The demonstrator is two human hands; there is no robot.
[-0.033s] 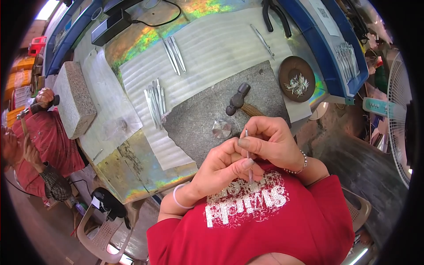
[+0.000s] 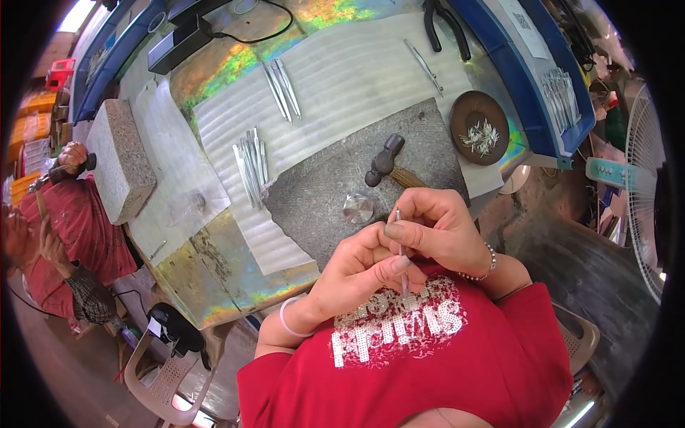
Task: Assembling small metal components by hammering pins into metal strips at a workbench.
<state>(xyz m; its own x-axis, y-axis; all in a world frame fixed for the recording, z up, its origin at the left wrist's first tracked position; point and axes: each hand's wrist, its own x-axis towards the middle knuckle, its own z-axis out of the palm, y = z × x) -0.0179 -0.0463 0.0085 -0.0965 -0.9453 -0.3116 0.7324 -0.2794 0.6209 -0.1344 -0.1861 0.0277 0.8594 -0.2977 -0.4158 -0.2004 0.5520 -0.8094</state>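
Both my hands are closed on one slim silver metal tool point(image 2: 400, 246), held upright in front of my chest. My left hand point(image 2: 367, 267) pinches its lower part between thumb and fingers. Higher up, my right hand point(image 2: 437, 232) grips it near the top end; some of the tool is hidden by the fingers. Just beyond the hands, a grey stone slab point(image 2: 314, 189) bears a round clear, shiny disc point(image 2: 358, 208) and a hammer point(image 2: 385, 160). The hammer's wooden handle runs toward my right hand, its lower end hidden behind it.
Slim silver tools point(image 2: 250, 164) lie on white foam sheet point(image 2: 335, 78), with more silver tools point(image 2: 282, 89) farther back. A brown dish point(image 2: 479, 107) holds small metal pieces. Black-handled pliers point(image 2: 446, 28), a blue bin point(image 2: 571, 139), a granite block point(image 2: 121, 160) and a fan point(image 2: 646, 185) surround; a co-worker point(image 2: 78, 221) sits left.
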